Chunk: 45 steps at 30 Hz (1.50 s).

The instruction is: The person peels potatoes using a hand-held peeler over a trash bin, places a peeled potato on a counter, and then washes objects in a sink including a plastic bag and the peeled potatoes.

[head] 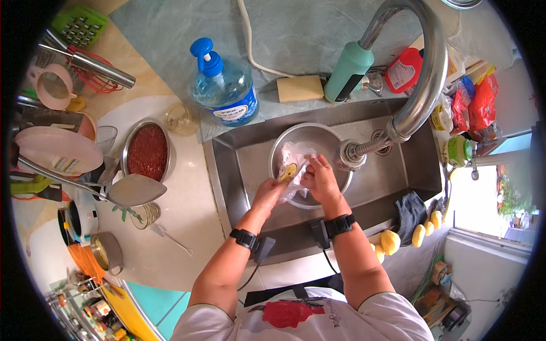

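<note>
Both hands hold a clear plastic bag (303, 149) with pale pink contents and a yellow patch on its front; exactly what is inside cannot be made out. My left hand (268, 192) grips its lower left side, thumb near the yellow patch. The fingers of my right hand (319, 175) pinch the bag's right side. Beneath the bag, a round stainless steel bowl (330, 138) stands in the steel sink (254, 170). Just right of my right hand, the faucet's spray head (352, 157) overhangs the bowl's rim.
The curved faucet neck (437, 76) arches over the sink's right half. Behind the sink stand a blue pump bottle (226, 96) and a yellow sponge (300, 88). Potatoes (390, 242) and a dark cloth (411, 217) line the front edge. Left are minced meat (148, 152) and a spatula (136, 190).
</note>
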Each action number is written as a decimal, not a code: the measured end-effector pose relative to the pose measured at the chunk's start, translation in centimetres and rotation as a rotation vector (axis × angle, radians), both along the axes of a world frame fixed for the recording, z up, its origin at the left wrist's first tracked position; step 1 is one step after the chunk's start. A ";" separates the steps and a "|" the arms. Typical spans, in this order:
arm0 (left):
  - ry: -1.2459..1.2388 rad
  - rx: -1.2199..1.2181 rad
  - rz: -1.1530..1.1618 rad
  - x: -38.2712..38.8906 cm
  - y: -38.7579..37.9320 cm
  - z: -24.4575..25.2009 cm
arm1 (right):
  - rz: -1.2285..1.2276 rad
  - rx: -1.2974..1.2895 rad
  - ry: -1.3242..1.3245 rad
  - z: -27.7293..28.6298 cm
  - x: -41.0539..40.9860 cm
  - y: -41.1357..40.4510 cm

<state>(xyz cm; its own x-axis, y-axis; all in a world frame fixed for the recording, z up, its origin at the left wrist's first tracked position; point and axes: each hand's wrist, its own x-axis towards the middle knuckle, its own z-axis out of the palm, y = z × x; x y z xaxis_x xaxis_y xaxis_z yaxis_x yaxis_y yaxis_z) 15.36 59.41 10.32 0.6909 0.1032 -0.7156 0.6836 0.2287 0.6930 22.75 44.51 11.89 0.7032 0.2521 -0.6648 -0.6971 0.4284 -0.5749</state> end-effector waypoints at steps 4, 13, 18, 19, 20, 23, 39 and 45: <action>-0.281 0.575 -0.348 -0.3 0.1 -0.1 | 0.092 -0.061 -0.022 3.1 0.8 -0.7; 0.040 0.204 0.020 -0.2 1.5 -3.3 | 0.327 -0.752 -0.555 -1.4 2.0 -0.6; 0.177 -0.231 0.295 0.0 0.7 -0.7 | 0.748 -1.112 -0.422 -2.7 -0.8 0.6; 0.211 -0.281 0.311 0.0 0.6 -0.7 | 0.976 -0.970 -0.221 -2.3 -0.6 1.2; 0.185 -0.319 0.312 -0.2 0.4 -0.6 | 1.039 -0.838 -0.185 -2.5 -0.5 1.2; 0.134 -0.123 0.307 0.0 0.6 -1.1 | 0.937 -0.626 -0.054 -1.0 -1.0 2.0; 0.136 -0.068 0.632 0.0 1.2 -5.4 | -0.178 0.275 0.292 -4.7 -0.8 -2.7; 0.110 -0.006 0.146 0.9 -1.5 -2.4 | 0.105 -0.111 0.096 0.8 -0.2 -2.6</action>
<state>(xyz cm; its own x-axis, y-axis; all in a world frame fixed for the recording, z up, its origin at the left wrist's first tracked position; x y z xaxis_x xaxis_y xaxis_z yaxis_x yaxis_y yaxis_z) 16.23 57.93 7.89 0.5864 0.1920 -0.7869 0.7145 0.3350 0.6142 22.59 41.90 12.67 0.6092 0.2418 -0.7552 -0.7883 0.2882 -0.5436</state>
